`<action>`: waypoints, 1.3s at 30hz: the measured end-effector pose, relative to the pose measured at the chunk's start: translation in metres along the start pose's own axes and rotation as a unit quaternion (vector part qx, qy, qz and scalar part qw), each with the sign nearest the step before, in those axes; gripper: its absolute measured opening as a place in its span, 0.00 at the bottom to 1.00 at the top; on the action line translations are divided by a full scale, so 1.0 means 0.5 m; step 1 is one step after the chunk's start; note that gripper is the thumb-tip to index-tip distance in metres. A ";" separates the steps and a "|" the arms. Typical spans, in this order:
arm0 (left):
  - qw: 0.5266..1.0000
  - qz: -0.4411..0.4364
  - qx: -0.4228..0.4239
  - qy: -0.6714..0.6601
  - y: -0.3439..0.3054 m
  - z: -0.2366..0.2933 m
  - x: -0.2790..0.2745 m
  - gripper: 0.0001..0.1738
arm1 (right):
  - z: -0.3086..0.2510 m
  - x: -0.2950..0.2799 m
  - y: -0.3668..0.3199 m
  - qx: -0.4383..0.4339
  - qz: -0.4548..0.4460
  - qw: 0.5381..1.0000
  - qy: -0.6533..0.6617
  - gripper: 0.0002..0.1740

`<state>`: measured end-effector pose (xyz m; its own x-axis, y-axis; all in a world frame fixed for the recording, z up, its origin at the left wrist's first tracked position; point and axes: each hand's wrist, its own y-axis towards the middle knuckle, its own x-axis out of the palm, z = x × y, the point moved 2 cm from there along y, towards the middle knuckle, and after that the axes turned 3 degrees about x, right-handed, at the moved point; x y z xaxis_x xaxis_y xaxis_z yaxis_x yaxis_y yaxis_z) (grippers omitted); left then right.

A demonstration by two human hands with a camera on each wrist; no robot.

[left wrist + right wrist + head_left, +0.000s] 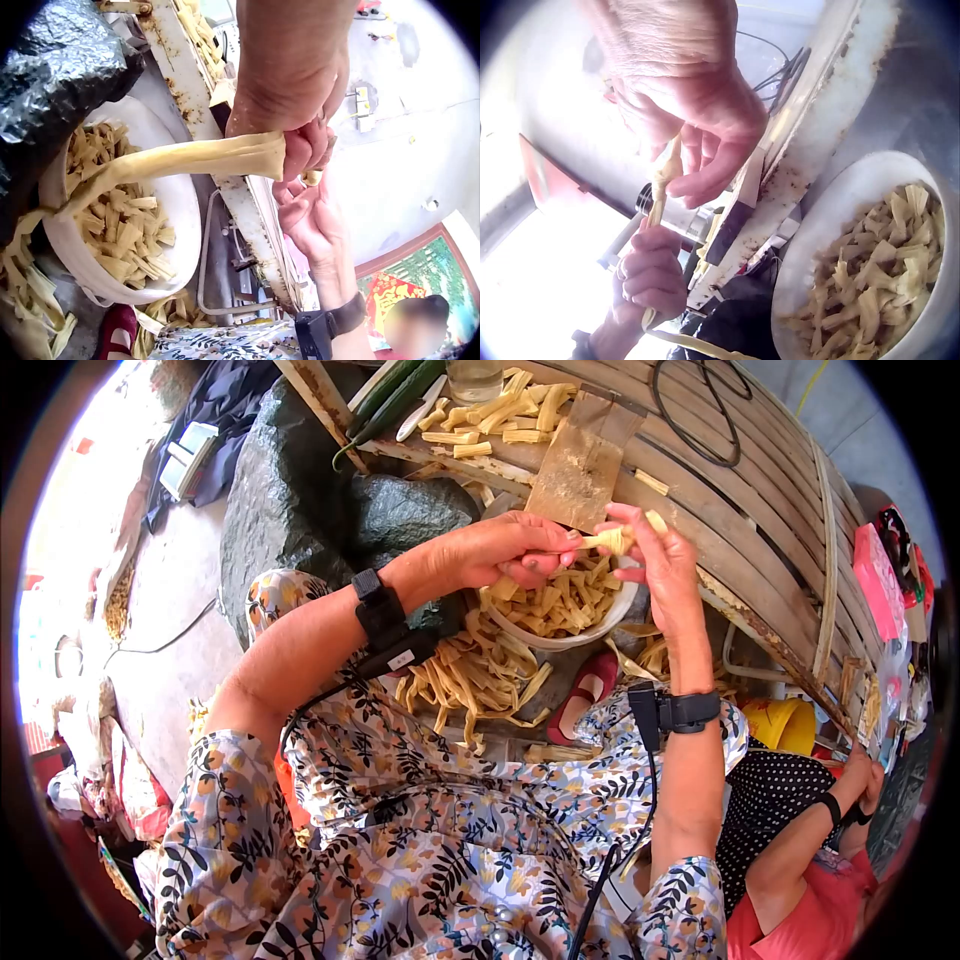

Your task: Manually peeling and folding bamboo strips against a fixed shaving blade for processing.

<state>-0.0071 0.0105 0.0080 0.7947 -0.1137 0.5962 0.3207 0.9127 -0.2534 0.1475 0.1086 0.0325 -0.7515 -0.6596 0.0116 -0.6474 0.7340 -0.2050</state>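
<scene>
Over a white bucket, both hands hold one pale yellow strip with a small wrapped bundle on it; it looks like tofu skin. My left hand grips the strip in curled fingers. From that hand a long flat tail hangs down past the bucket rim in the left wrist view. At the other end, my right hand pinches the bundle between thumb and fingers. Short cut pieces of the same yellow material fill much of the bucket.
A slatted wooden table with a rusty edge holds a wooden board, several yellow rolls, cucumbers and a black cable. Loose strips lie below. Dark plastic bags stand left. Another person sits at right.
</scene>
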 end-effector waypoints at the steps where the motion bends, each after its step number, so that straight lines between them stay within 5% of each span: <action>1: 1.000 -0.004 -0.003 -0.008 -0.001 -0.001 -0.004 0.13 | -0.001 0.002 -0.002 0.026 -0.031 0.999 0.008 0.17; 5: 1.000 -0.011 -0.004 -0.010 -0.001 0.005 -0.002 0.14 | 0.029 0.025 0.007 0.043 -0.119 0.980 0.151 0.11; 10: 1.000 0.011 0.010 0.004 0.002 0.020 -0.009 0.15 | 0.023 0.015 0.017 0.035 -0.046 0.966 0.251 0.07; 13: 1.000 0.012 0.018 0.017 0.006 0.023 -0.019 0.14 | 0.027 0.009 0.027 0.045 -0.057 0.965 0.250 0.07; 19: 0.915 0.130 0.121 0.362 0.001 0.076 -0.052 0.11 | 0.004 0.006 0.055 0.028 -0.013 0.986 0.166 0.13; 27: 0.861 0.201 0.211 0.417 0.054 0.168 -0.076 0.12 | -0.020 0.004 0.138 -0.062 0.047 0.977 0.199 0.13; 39: 0.856 0.246 0.234 0.389 0.106 0.189 -0.104 0.09 | -0.025 0.005 0.183 -0.096 0.123 0.966 0.205 0.12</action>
<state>-0.0801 0.1020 0.0355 0.9354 0.2690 -0.2295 -0.2485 0.9618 0.1145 0.0847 0.1762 0.0259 -0.8469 -0.3717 0.3803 -0.4257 0.9025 -0.0658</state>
